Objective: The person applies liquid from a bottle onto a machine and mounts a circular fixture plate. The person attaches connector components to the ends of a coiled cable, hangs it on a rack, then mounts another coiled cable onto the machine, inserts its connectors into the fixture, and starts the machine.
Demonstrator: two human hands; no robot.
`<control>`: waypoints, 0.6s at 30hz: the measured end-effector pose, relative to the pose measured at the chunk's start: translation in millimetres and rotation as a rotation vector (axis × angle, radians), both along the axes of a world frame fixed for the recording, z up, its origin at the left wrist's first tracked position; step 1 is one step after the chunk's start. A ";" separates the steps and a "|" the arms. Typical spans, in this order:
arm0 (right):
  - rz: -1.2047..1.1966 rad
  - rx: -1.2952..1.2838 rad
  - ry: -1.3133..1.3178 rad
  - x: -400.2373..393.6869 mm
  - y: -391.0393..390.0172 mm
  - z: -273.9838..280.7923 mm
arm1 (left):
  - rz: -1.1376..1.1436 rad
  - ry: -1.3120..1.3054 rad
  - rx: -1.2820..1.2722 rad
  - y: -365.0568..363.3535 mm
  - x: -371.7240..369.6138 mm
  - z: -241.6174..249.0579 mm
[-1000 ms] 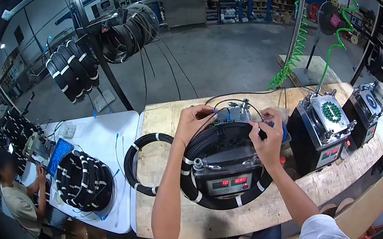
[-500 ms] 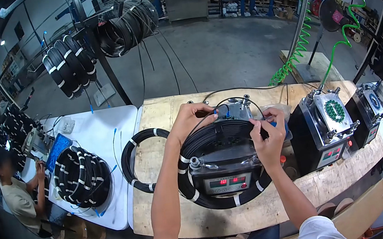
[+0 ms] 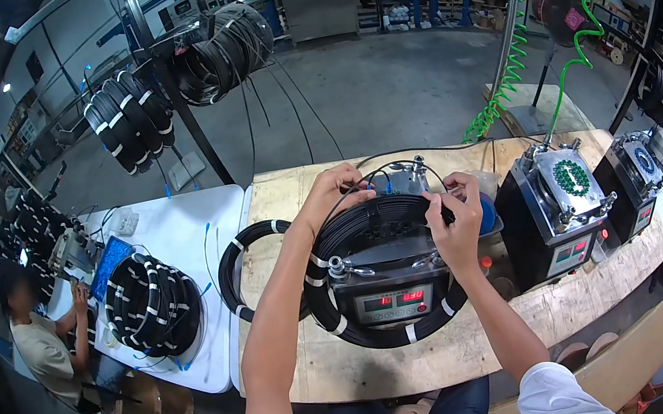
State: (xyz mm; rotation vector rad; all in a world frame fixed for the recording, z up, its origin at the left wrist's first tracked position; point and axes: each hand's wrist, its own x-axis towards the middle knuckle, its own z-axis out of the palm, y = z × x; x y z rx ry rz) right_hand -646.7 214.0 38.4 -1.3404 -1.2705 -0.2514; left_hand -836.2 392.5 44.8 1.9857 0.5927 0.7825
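My left hand [image 3: 336, 195] is closed, pinching a thin black cable near a small blue connector, above the rear of a polishing-type machine [image 3: 396, 304] with a red-lit display. My right hand [image 3: 456, 211] is also closed, thumb against fingers, where a thin black cable arcs down to it; the exact end in its fingers is hidden. A large coil of black cable [image 3: 373, 340], tied with white bands, hangs around the machine between my forearms. Behind the coil, a metal fixture plate [image 3: 407, 182] with clamps shows on the machine's top.
A second black coil [image 3: 230, 273] lies on the wooden table [image 3: 306, 382] at left. To the right stand more machines, one bearing a green-dotted plate [image 3: 570, 178]. Banded coils [image 3: 154, 310] fill the white table [image 3: 210, 371] beside a seated person [image 3: 46, 335]. A green air hose [image 3: 583, 54] hangs at right.
The view has shifted slightly. The machine's right-hand digits have changed and now show more figures. Both hands keep nearly the same pose at the cable, with small finger movements.
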 end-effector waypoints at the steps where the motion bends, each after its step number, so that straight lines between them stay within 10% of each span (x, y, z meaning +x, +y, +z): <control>1: 0.006 0.005 0.000 0.3 0.4 -0.2 | -0.005 -0.008 0.009 2.0 0.5 -2.7; 6: 0.027 0.027 -0.030 1.6 -0.6 0.9 | -0.007 0.011 0.107 4.1 -1.0 -5.8; 10: 0.058 0.083 -0.003 1.0 -2.0 2.7 | -0.027 -0.060 -0.372 -19.0 -8.0 18.1; 18: 0.139 0.028 0.368 22.4 6.6 -10.7 | 0.532 -0.306 -0.046 -94.8 -69.5 -46.1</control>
